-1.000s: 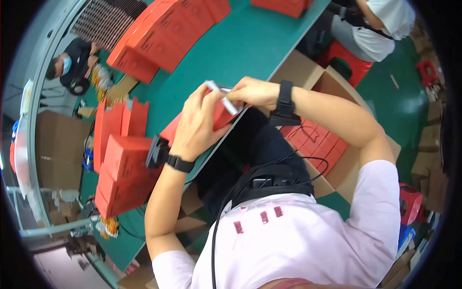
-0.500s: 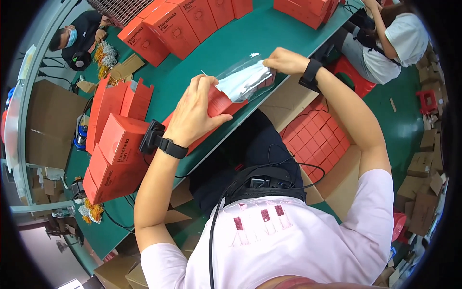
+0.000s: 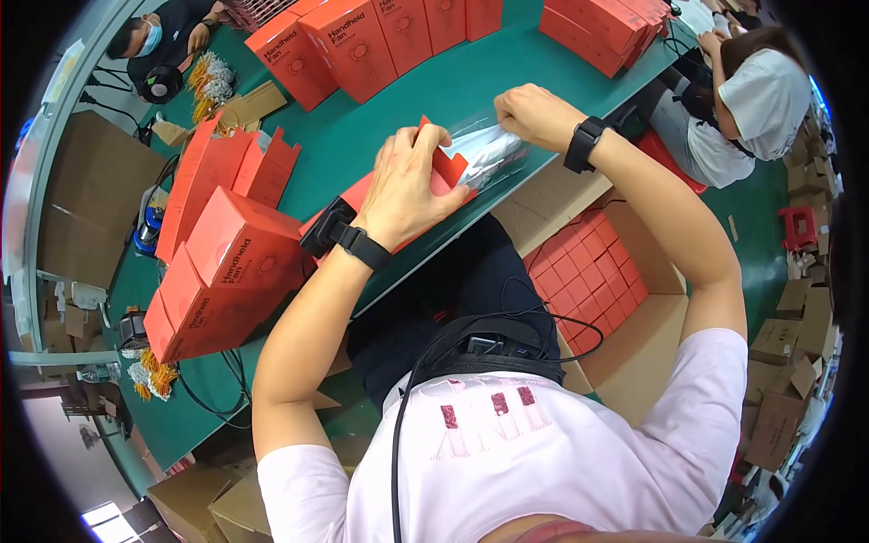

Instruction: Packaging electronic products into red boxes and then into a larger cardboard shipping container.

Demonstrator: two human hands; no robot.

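My left hand (image 3: 412, 188) is wrapped over the open end of a red carton (image 3: 444, 170), its thumb along the near side and fingers across the top. The carton lies slanted along the table edge, its flaps standing up. From the carton's mouth sticks a clear plastic bag (image 3: 496, 149) with something white inside; whatever lies deeper in is hidden by flaps and hand. At the bag's far right end, my right hand (image 3: 539, 118) is closed with its fingertips pinching the plastic.
Red printed boxes (image 3: 358, 50) stand in a row at the back of the green table (image 3: 380, 104); more boxes (image 3: 231, 267) are at the left. A cardboard carton (image 3: 638, 371) packed with red boxes sits below right. Co-workers sit at the far left and right. Black cables cross my waist.
My left hand and the red carton have shifted right, and the carton's flaps now surround the left end of the plastic bag. Less of the bag shows; my right hand still pinches it.
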